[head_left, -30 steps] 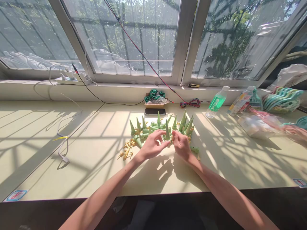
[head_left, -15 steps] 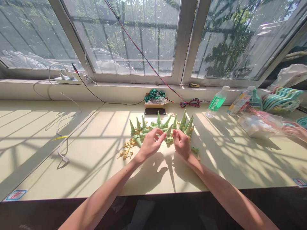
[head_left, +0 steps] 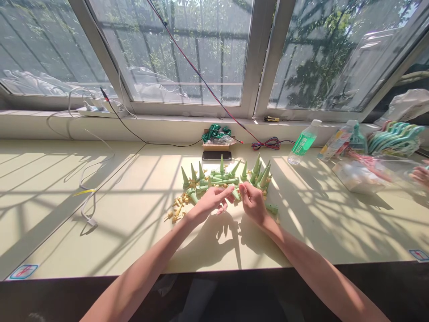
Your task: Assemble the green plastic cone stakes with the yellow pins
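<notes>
Pinching together above the table, the left hand [head_left: 209,203] and the right hand [head_left: 253,203] meet at one small green cone [head_left: 236,195]. This cone lies tilted in the narrow gap between them. The left hand's thumb and forefinger close on one end while its other fingers curl loosely underneath. The right hand is bunched into a near fist, with its fingertips nipped on the other end. The piece is too small to show how much of it each hand covers.

Just beyond the knuckles stands the cluster of cones [head_left: 223,176], many of them upright with tips towards the window and others lying on their sides among them. The held cone is at the near edge of this cluster, just in front of it. One loose green piece [head_left: 272,208] lies flat just to the right of the right wrist. A scatter of yellow pegs [head_left: 177,210] lies on the table [head_left: 100,179] to the left of the left hand, near it but apart.

Farther back, a dark phone [head_left: 216,155] lies flat behind the cluster, with a small box [head_left: 216,142] of green material behind it by the sill. A green-labelled bottle [head_left: 303,145] lies tipped to the right, beside a coil of red and black wire [head_left: 266,144]. Plastic bags [head_left: 358,174] and stacked teal hangers [head_left: 395,138] fill the far right, where another person's hand [head_left: 422,174] shows at the edge. A white cable [head_left: 89,197] trails across the left side.
</notes>
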The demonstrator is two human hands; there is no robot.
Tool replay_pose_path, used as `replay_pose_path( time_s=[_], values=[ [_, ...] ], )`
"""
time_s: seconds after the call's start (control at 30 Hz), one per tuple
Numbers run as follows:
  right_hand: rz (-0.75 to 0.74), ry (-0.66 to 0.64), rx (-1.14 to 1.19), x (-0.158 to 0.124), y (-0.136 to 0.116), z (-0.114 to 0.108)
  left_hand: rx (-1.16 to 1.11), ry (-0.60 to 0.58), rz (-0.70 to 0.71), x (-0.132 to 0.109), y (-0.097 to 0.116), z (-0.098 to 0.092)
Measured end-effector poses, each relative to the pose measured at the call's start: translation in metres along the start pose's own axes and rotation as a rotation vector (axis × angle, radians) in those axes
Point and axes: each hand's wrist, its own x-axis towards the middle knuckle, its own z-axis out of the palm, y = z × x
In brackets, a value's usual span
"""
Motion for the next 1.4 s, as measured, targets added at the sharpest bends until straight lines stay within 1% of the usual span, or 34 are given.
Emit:
replay_pose_path(
  time_s=[0.07,0.13,0.2,0.27,0.33,0.4,0.47,0.53,0.63,0.7,0.77,0.87,0.93,1.07,1.2,1.3,1.4],
  values=[
    [0.020,0.002,-0.001,0.0004,-0.0009,0.0000,0.084,0.032,0.035,-0.0006,-0.0011,0.0008],
    [0.040,0.003,-0.011,0.0007,-0.0018,0.0001,0.196,0.118,0.119,-0.0008,-0.0022,0.0024],
    [0.059,0.000,-0.021,0.0009,-0.0024,0.0003,0.311,0.225,0.275,-0.0009,-0.0028,0.0044],
    [0.081,-0.008,-0.021,0.0010,-0.0026,0.0004,0.414,0.289,0.436,-0.0014,-0.0029,0.0062],
    [0.099,-0.015,-0.012,0.0009,-0.0025,0.0006,0.478,0.291,0.531,-0.0022,-0.0025,0.0074],
    [0.107,-0.018,-0.003,0.0006,-0.0019,0.0012,0.497,0.281,0.556,-0.0028,-0.0023,0.0081],
    [0.105,-0.014,0.004,0.0001,-0.0012,0.0019,0.493,0.304,0.540,-0.0027,-0.0024,0.0085],
    [0.102,0.005,0.010,-0.0003,-0.0005,0.0025,0.466,0.330,0.495,-0.0020,-0.0026,0.0086],
    [0.101,0.050,0.011,-0.0004,0.0001,0.0023,0.347,0.315,0.398,-0.0004,-0.0019,0.0079],
    [0.099,0.076,-0.007,-0.0002,0.0000,0.0017,0.210,0.265,0.297,0.0006,-0.0007,0.0068],
    [0.086,0.079,-0.024,-0.0001,-0.0005,0.0011,0.067,0.182,0.163,0.0017,0.0000,0.0053],
    [0.036,0.025,-0.009,-0.0002,-0.0014,0.0008,-0.070,0.050,-0.001,0.0034,-0.0011,0.0030],
    [0.006,-0.007,0.002,-0.0004,-0.0017,0.0008,-0.108,0.004,-0.049,0.0043,-0.0027,0.0021],
    [0.012,-0.018,0.003,-0.0002,-0.0012,0.0006,-0.131,-0.031,-0.056,0.0036,-0.0032,0.0018],
    [0.034,-0.008,-0.011,0.0005,-0.0009,0.0000,-0.131,-0.052,0.003,0.0011,-0.0011,0.0021],
    [0.048,0.013,-0.025,0.0008,-0.0014,-0.0001,-0.069,-0.016,0.092,-0.0006,-0.0002,0.0024],
    [0.064,0.025,-0.037,0.0008,-0.0021,-0.0002,0.109,0.061,0.209,-0.0024,0.0009,0.0037]
  ],
)
